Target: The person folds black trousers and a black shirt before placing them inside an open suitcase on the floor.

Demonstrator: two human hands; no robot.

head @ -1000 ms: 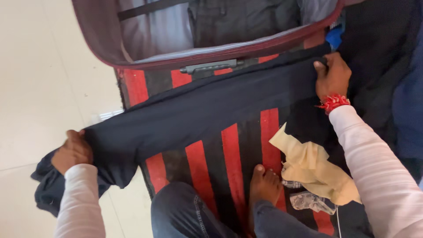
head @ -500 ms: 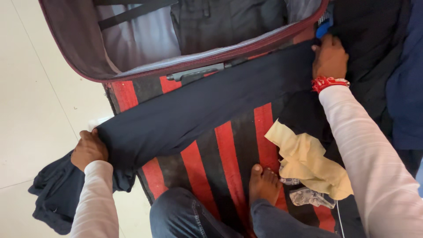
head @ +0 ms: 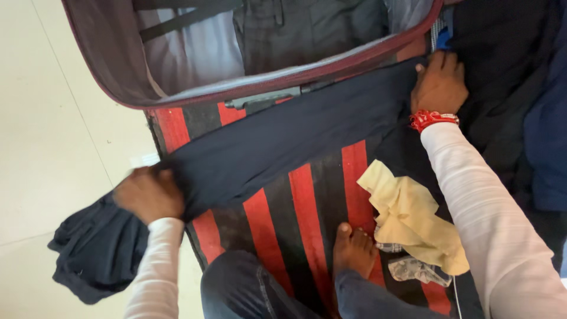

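Observation:
A long dark navy garment [head: 283, 142] lies stretched across a red and black striped mat [head: 307, 201]. My left hand [head: 147, 194] grips its left end at the mat's edge, where the rest of the cloth bunches on the floor. My right hand [head: 438, 85], with a red thread band at the wrist, presses on the garment's right end. An open maroon suitcase [head: 112, 65] lies just beyond, with dark folded clothes [head: 307, 29] inside.
A crumpled pale yellow cloth [head: 410, 218] and a clear plastic wrapper [head: 416, 270] lie on the mat by my bare foot [head: 352, 251]. Dark and blue fabrics [head: 531, 106] pile up at the right. Pale tiled floor [head: 53, 130] spreads to the left.
My left hand has moved right and inward along the garment, slackening it. My right hand has shifted up toward the suitcase corner, staying on the cloth's end.

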